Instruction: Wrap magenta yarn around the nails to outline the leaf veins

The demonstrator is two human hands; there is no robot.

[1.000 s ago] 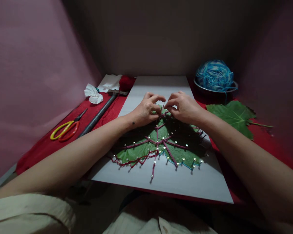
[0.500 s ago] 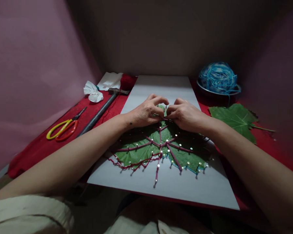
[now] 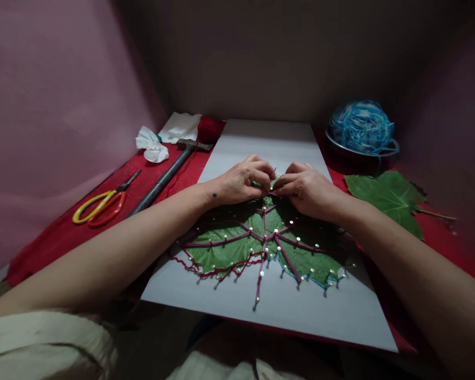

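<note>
A green leaf lies on a white board, pinned round its edge and along its veins with several nails. Dark pink yarn runs along the veins between the nails. Red yarn follows the lower left edge, and blue yarn the lower right. At the leaf's far tip my left hand is closed in a pinch. My right hand pinches just beside it, nearly touching it. What the fingertips hold is hidden by the fingers.
Scissors and a hammer lie on the red cloth at left. Behind them are crumpled white paper and red yarn. Right of the board are a blue yarn ball in a metal bowl and a loose leaf.
The view has shifted slightly. Both hands stay at the leaf's tip, their fingers moving a little; the right hand's fingers have drawn slightly away from the tip. A nail beyond them now shows.
</note>
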